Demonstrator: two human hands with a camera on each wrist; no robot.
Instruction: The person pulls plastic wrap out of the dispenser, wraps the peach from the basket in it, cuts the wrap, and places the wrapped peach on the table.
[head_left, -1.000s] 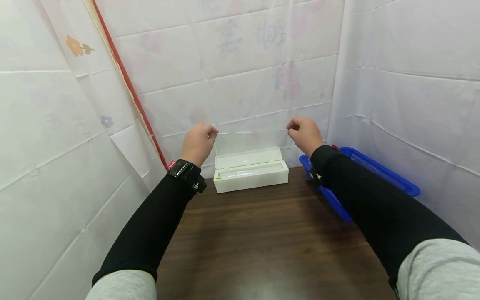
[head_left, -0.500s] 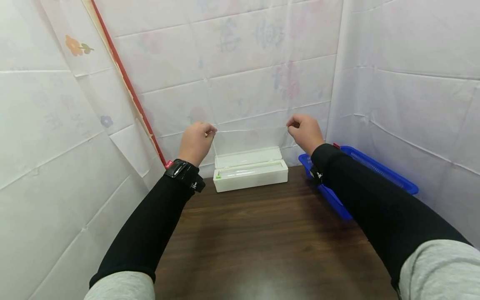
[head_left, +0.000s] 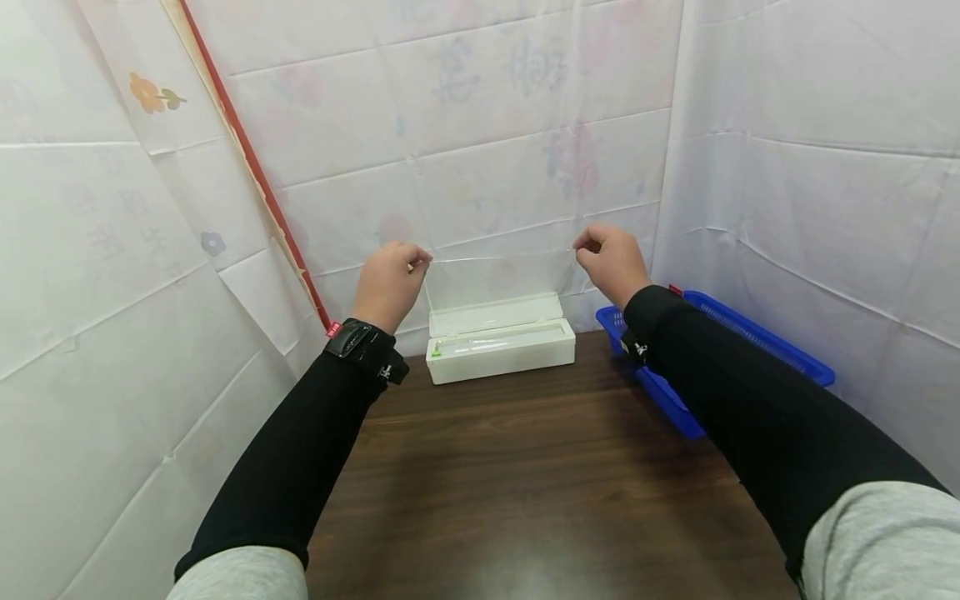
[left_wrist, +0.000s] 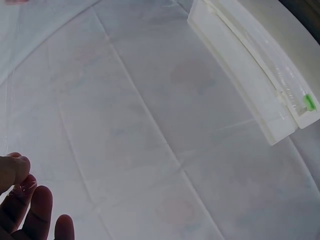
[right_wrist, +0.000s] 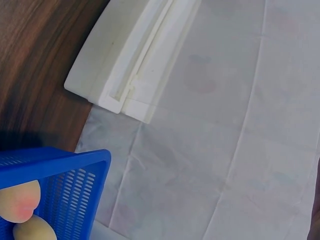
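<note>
A clear sheet of cling film (head_left: pixel 498 279) stretches upright between my two hands, rising from a white cling film dispenser (head_left: pixel 502 360) at the back of the table. My left hand (head_left: pixel 392 285) pinches the film's upper left corner; crumpled film shows between thumb and finger in the left wrist view. The upper right corner is pinched by my right hand (head_left: pixel 611 263), of which only a sliver shows at the edge of the right wrist view. The dispenser's lid (head_left: pixel 495 315) stands tilted back, and a green slider (left_wrist: pixel 309 102) sits at its left end. A roll of film lies inside.
To the right, partly under my right forearm, stands a blue plastic basket (head_left: pixel 757 333). Peaches (right_wrist: pixel 20 202) lie in it. White sheeting (head_left: pixel 480 108) hangs close behind and at both sides of the brown wooden table (head_left: pixel 525 483).
Both hands have risen slightly, drawing the film's top edge a little higher, and the left hand has shifted slightly left. The dispenser stays where it was, lid open.
</note>
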